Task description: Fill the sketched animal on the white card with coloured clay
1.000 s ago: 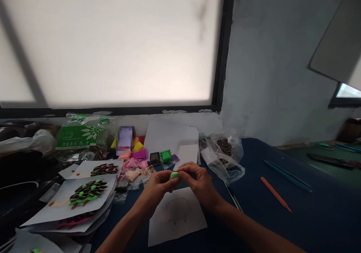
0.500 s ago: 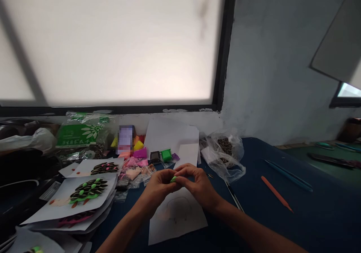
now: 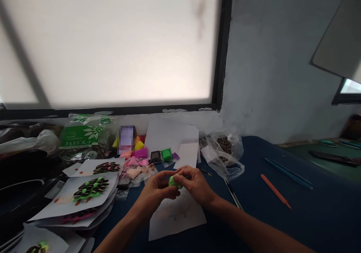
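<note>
Blue table [image 3: 248, 162] below bright window [image 3: 141, 57]. Green clay [image 3: 173, 181] between left hand [image 3: 155, 189] and right hand [image 3: 196, 185], fingers of both pinched on it; neither hand nearer. Clay lumpy, no clear long axis, held up over sketched sheet [image 3: 160, 226].

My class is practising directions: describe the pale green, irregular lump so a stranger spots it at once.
On the dark blue table, find the white paper sheet with a faint drawing. At its far end, the left hand and right hand hold the pale green lump. Unlike the square, bright green packet farther back, it is paler and held.
</note>
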{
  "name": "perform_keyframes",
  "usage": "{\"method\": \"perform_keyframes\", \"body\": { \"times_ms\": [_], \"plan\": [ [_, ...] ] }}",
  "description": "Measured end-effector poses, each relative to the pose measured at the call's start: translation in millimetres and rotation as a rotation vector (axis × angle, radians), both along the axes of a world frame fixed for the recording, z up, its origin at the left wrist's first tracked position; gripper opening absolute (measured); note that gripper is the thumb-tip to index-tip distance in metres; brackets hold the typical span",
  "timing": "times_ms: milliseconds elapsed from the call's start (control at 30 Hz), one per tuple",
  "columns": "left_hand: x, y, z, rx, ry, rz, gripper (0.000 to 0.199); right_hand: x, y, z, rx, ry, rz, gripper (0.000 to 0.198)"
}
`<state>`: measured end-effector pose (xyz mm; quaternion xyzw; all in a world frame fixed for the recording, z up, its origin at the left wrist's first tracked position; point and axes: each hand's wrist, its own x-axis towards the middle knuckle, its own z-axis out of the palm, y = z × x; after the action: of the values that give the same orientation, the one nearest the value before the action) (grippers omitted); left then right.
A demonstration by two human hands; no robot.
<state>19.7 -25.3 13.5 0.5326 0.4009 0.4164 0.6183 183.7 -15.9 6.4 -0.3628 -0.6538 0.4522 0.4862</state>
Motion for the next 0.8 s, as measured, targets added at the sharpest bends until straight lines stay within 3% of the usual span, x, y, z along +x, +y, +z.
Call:
{"method": "perform_keyframes", "body": {
  "times_ms": [233, 433, 600, 800],
  "plan": [
    [-17.2, -28.0, -2.6, -0.092, 0.012, 0.049, 0.068, -5.2, -24.0, -1.1, -0.049, 0.003, 0.108, 0.032],
    [-19.1, -37.2, -7.4, -0.036, -0.011, 0.018, 0.052, -3.1, -34.3, -5.2, -0.061, 0.014, 0.063, 0.032],
    [-22.1, -40.4, 0.0, 0.026, 0.065, 0.137, 0.049, -3.6, -38.6, -5.0, -0.083, 0.015, 0.074, 0.033],
    [-23.5, -39.8, -1.1, -0.024, 0.012, 0.163, 0.066, -6.0, -39.6, -4.7, -0.139, 0.078, 0.107, 0.028]
  ]
}}
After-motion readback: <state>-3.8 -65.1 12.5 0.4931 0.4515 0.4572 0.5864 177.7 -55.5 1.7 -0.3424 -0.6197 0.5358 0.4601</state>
